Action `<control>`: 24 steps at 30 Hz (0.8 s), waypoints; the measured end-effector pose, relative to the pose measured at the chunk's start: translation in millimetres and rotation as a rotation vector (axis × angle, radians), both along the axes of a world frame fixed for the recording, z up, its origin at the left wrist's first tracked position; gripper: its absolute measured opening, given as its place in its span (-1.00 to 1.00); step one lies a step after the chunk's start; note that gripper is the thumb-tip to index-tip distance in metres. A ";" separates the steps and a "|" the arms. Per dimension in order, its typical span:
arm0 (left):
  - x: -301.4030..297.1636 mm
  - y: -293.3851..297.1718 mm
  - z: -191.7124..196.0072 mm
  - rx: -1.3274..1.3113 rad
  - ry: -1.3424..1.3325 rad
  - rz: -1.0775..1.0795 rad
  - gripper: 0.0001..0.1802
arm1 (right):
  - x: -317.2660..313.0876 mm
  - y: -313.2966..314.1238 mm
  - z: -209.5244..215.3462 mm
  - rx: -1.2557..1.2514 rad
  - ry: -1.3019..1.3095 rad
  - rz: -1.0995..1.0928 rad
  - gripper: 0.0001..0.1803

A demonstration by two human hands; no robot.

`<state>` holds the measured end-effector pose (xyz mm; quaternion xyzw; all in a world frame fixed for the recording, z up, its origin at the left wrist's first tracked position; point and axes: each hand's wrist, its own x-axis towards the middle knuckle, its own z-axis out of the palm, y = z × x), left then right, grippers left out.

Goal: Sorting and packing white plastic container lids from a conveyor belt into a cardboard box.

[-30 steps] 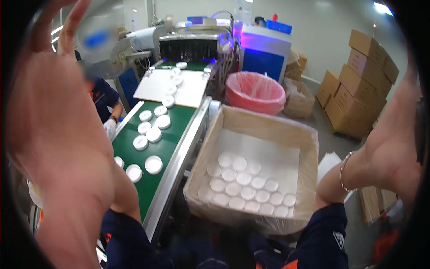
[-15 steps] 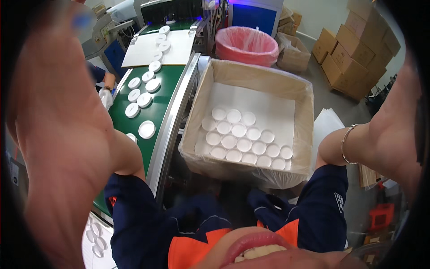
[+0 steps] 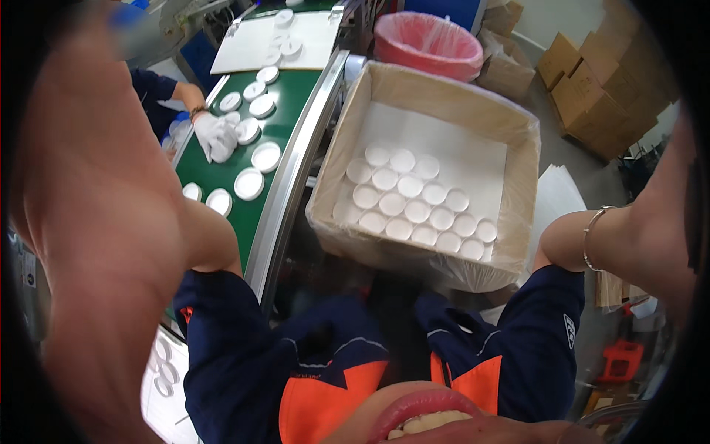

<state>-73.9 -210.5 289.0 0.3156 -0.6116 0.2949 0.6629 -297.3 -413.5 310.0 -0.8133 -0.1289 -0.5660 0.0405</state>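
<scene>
Both my arms are raised close to the camera. My left hand [image 3: 92,126] fills the left side, large and blurred, its fingers hidden past the picture's edge. My right hand [image 3: 662,207] is at the right edge beyond a thin bracelet [image 3: 588,240]; its fingers do not show either. Between my arms stands a carton [image 3: 336,140] lined with clear plastic, with several rows of round white lids [image 3: 417,212] on a white sheet [image 3: 473,148]. To its left, more white lids [image 3: 249,183] lie on a green conveyor belt [image 3: 237,166]. Neither hand touches them.
A co-worker's white-gloved hand [image 3: 215,138] reaches over the belt among the lids. Behind the carton stands a pink-lined bin [image 3: 429,48]. Stacked cardboard boxes [image 3: 606,92] are at the far right. Several lids [image 3: 164,377] lie on a white surface at lower left.
My view has tilted, so the carton and belt sit higher and further right. The lids have moved nearer along the belt. The co-worker's gloved hand has reached onto it. My arms stay raised.
</scene>
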 end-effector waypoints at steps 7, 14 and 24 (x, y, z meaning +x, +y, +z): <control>53.3 31.3 -29.9 0.055 0.159 0.066 -0.53 | -29.7 -22.2 -35.3 0.136 0.174 0.092 -0.60; 184.5 117.3 -200.7 1.201 0.252 0.820 -0.45 | -8.5 12.5 -161.3 0.989 0.449 0.356 -0.70; 197.6 167.8 -341.9 1.366 0.386 1.254 -0.26 | 38.3 107.7 -143.4 0.989 -0.003 1.705 -0.93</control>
